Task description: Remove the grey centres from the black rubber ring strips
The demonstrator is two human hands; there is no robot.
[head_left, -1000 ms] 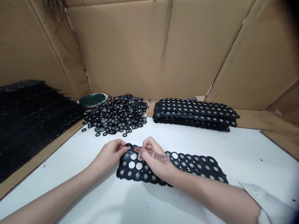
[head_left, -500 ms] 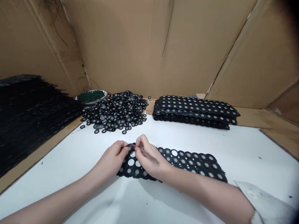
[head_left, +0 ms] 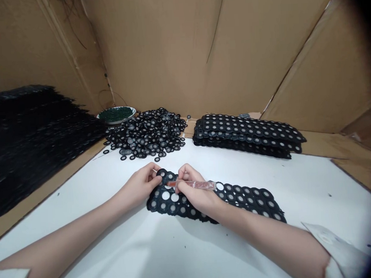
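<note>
A black perforated sheet of round rings (head_left: pixel 238 198) lies flat on the white table (head_left: pixel 166 256) in front of me. My left hand (head_left: pixel 140 187) pinches the sheet's left end at its far corner. My right hand (head_left: pixel 192 190) rests on the sheet and is closed around a clear pen-like tool with a reddish tip (head_left: pixel 195 184). The tip points left, onto a ring near my left fingertips. Several holes at the sheet's left end show white where rings are out.
A heap of loose black rings (head_left: pixel 148 134) lies behind the hands. A stack of perforated sheets (head_left: pixel 250 135) sits at the back right, a small dish of green bits (head_left: pixel 116 114) at the back left. Dark stacked material (head_left: pixel 26 139) fills the left. Cardboard walls (head_left: pixel 174 52) enclose the table.
The tool's clear barrel, hidden by my right hand half a second ago, shows again, lying sideways. Both hands stay at the sheet's left end. The view has tilted slightly.
</note>
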